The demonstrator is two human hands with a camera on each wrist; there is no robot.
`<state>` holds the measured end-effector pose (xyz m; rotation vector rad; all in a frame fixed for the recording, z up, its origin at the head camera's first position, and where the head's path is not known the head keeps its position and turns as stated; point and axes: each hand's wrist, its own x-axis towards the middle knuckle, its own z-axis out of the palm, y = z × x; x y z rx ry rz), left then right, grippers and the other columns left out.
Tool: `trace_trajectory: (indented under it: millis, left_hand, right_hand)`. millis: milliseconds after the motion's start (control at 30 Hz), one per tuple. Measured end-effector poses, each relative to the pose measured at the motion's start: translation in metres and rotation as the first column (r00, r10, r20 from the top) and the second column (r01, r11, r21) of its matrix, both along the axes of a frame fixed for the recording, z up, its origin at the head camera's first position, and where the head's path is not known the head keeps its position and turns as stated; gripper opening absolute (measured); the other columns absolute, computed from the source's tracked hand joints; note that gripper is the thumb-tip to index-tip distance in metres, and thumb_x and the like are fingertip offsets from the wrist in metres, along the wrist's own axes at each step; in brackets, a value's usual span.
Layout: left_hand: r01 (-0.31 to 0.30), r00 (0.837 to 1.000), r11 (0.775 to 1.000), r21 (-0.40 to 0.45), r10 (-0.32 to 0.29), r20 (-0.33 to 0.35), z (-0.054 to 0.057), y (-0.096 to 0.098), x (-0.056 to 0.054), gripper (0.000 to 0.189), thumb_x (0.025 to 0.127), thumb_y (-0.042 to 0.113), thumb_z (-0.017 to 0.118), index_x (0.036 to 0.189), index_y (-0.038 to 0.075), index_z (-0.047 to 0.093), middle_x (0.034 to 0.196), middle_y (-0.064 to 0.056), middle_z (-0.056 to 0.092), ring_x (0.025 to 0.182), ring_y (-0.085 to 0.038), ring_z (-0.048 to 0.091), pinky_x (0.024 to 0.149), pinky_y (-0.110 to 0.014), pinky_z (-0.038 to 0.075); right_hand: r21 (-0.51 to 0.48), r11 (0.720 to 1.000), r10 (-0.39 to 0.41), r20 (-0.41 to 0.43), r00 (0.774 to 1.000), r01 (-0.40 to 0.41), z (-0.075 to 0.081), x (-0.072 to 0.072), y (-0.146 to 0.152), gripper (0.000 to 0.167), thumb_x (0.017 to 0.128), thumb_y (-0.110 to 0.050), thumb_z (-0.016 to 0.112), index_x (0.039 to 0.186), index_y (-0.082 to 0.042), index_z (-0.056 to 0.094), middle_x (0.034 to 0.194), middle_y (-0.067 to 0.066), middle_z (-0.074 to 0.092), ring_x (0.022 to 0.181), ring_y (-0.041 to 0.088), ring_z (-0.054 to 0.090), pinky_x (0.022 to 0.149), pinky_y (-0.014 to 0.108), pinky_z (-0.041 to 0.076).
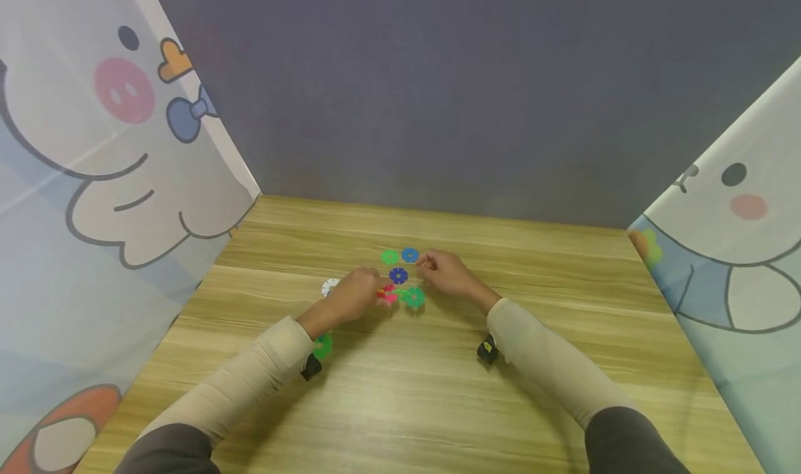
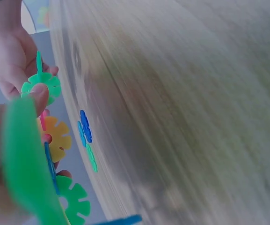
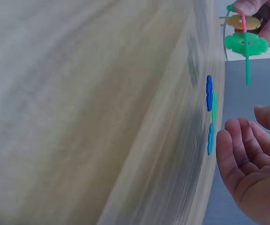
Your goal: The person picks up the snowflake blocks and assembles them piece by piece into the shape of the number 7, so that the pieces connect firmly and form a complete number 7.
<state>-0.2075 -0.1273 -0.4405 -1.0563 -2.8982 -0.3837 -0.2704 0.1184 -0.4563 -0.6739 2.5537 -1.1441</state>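
Note:
My left hand (image 1: 358,293) pinches a chain of slotted plastic flower discs above the wooden table. At the chain's right end, a pink disc (image 1: 386,295) joins a green disc (image 1: 413,297); another green one is slotted upright into it. A yellow disc (image 2: 60,139) sits behind the pink one, and a large green disc (image 1: 322,346) shows below the left wrist. My right hand (image 1: 447,272) holds nothing, its fingers loosely bent, palm visible in the right wrist view. Nearest to it lies a flat blue disc (image 1: 409,255). The left fingers hide part of the chain.
Flat on the table lie a light green disc (image 1: 389,256) and a dark blue disc (image 1: 398,275). A white disc (image 1: 329,286) shows left of the left hand. The wooden table (image 1: 400,404) meets a dark grey wall (image 1: 425,99), with cartoon-printed panels on both sides.

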Motion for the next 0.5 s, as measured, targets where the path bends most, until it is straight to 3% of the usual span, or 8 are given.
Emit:
trace_trajectory:
  millis: [233,333,500]
  left_hand:
    - [0.020,1.000,1.000,0.009,-0.020,-0.019,-0.001,-0.002,0.000,0.035,0.085,0.027,0.082,0.111,0.005,0.074,0.094,-0.007,0.075,0.087,-0.022,0.070,0.082,-0.035,0.061]
    - [0.020,1.000,1.000,0.012,-0.020,-0.014,-0.001,-0.003,0.000,0.030,0.086,0.026,0.081,0.107,0.007,0.074,0.091,-0.005,0.074,0.086,-0.021,0.069,0.082,-0.035,0.061]
    - [0.007,1.000,1.000,0.004,-0.007,-0.002,-0.002,-0.004,-0.002,0.037,0.086,0.026,0.081,0.116,0.005,0.074,0.095,-0.005,0.076,0.088,-0.020,0.070,0.088,-0.037,0.060]
  right_hand:
    - [0.076,0.997,0.023,-0.119,0.993,-0.014,-0.003,-0.012,-0.010,0.024,0.102,-0.022,0.062,0.118,-0.005,0.067,0.100,0.008,0.074,0.084,0.016,0.068,0.075,0.031,0.059]
    - [0.104,0.994,0.040,-0.131,0.991,-0.027,-0.006,-0.016,-0.015,0.024,0.101,-0.020,0.063,0.120,-0.004,0.068,0.101,0.008,0.075,0.087,0.017,0.069,0.077,0.031,0.060]
    - [0.129,0.990,0.080,-0.143,0.986,-0.061,-0.007,-0.018,-0.025,0.028,0.098,-0.014,0.066,0.123,0.000,0.067,0.100,0.009,0.075,0.087,0.018,0.070,0.079,0.031,0.060]
